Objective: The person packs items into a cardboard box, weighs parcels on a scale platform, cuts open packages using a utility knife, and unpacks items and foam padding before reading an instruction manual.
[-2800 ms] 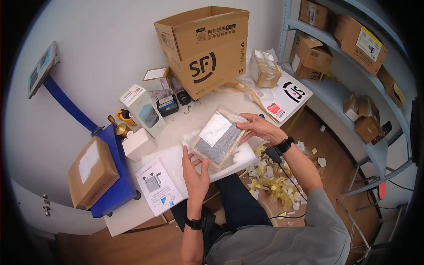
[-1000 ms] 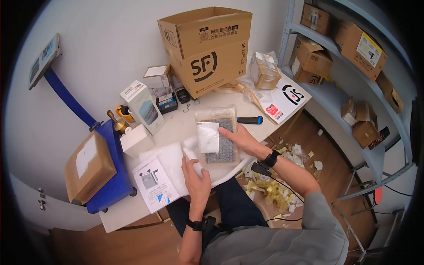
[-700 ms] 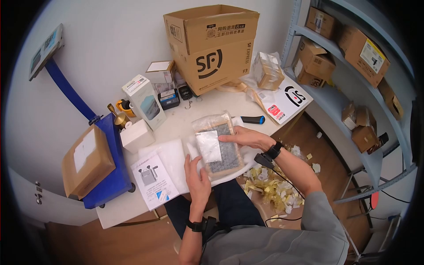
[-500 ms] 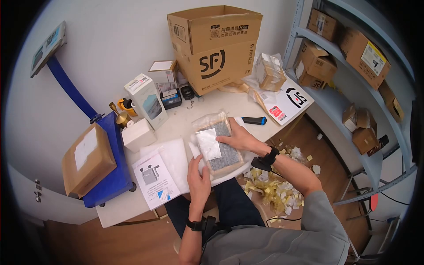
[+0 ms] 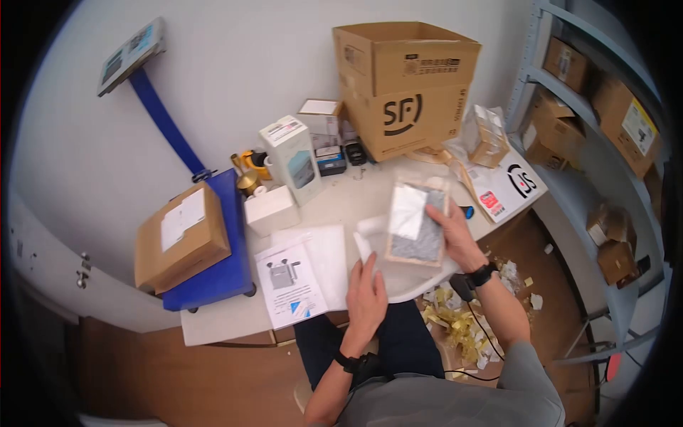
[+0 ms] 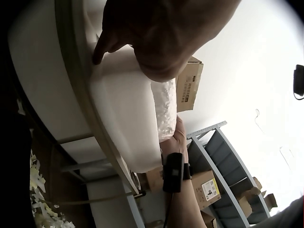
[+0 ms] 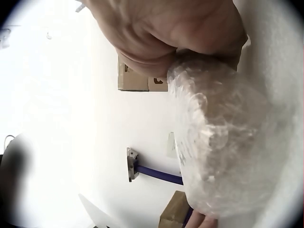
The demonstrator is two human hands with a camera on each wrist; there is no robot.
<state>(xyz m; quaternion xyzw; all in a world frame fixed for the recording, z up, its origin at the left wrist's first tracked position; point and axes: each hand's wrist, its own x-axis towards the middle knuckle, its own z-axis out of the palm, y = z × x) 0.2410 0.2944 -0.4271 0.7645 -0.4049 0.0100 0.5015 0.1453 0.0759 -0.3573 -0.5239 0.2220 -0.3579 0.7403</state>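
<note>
In the head view, my right hand [image 5: 457, 236] grips a flat rectangular package in bubble wrap [image 5: 431, 240] by its right side, thumb on the upper face. A white label and a dark grey panel show on it; the picture is blurred there. Below it, white foam sheeting [image 5: 420, 285] spreads to the table's front edge. Beside the package, my left hand [image 5: 368, 299] has its fingers loosely extended at a raised fold of the foam. The left wrist view shows that hand over the thick white foam [image 6: 126, 104]. Bubble wrap [image 7: 218, 137] fills much of the right wrist view.
A printed sheet [image 5: 290, 281] lies left of the foam. Further left, a taped carton [image 5: 181, 238] sits on a blue scale [image 5: 238, 249]. Behind stand a white box [image 5: 272, 210], a tall phone box [image 5: 292, 160] and a large SF carton [image 5: 409, 107]. Shelves [image 5: 562, 192] stand at right.
The head view has swung left, so everything sits further right in it. The right hand keeps its hold on the package, which has turned more upright. The left hand stays beside the foam.
</note>
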